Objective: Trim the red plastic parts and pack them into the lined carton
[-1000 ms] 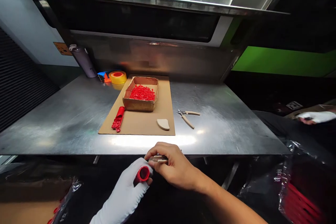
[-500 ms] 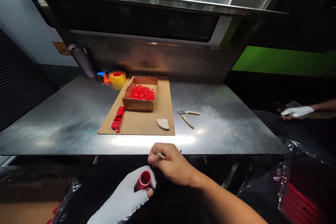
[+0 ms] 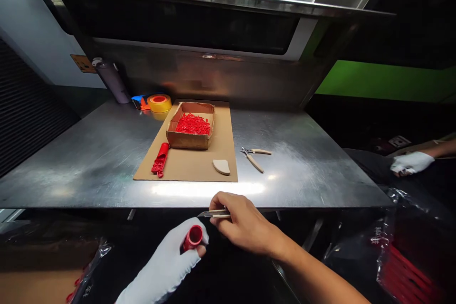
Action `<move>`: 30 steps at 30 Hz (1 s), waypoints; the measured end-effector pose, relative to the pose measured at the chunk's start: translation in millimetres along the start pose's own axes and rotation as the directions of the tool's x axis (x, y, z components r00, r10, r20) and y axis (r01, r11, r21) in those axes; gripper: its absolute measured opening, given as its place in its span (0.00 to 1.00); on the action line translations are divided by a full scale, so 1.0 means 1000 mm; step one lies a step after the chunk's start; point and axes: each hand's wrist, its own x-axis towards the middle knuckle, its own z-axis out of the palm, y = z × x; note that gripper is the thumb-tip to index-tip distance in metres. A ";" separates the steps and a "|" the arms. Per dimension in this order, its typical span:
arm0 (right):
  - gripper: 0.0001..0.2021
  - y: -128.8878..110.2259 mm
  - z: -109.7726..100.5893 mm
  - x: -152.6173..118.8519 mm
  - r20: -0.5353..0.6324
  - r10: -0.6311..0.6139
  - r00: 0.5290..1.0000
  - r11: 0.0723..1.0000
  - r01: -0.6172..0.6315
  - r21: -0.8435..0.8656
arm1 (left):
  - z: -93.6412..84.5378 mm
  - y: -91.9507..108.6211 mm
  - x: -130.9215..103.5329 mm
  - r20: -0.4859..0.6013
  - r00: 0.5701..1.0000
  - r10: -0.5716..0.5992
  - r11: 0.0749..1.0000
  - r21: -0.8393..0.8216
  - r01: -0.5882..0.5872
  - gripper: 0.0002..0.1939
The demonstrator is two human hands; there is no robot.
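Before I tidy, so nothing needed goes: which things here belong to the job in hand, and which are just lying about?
Likely the job's:
red tubular part, left hand
knife, right hand
red moulded part on cardboard
perhaps diagonal cutters

Apparently lying about:
yellow tape roll
purple bottle

Your glove [image 3: 171, 257] looks like matt white cloth, the tube [image 3: 189, 243] like smooth, faintly glossy plastic, and your knife [image 3: 215, 214] has a metal blade. Your desk [image 3: 302, 161] is shiny metal; the sheet [image 3: 192, 166] and box [image 3: 188, 141] are matt cardboard, the box rough-edged.
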 end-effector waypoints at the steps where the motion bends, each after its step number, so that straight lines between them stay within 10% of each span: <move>1: 0.08 -0.002 0.000 -0.002 -0.014 -0.001 1.000 1.000 0.001 0.004 | 0.000 -0.002 0.000 -0.049 0.999 0.008 0.999 0.031 -0.006 0.16; 8: 0.11 -0.007 0.013 -0.004 0.246 0.091 0.965 0.916 -0.178 0.359 | 0.001 -0.009 0.004 -0.215 0.951 0.221 0.968 0.165 -0.188 0.15; 30: 0.10 -0.002 0.023 0.000 0.281 0.098 0.955 0.835 -0.233 0.498 | -0.002 -0.013 0.007 -0.198 0.879 0.435 0.864 0.367 -0.345 0.12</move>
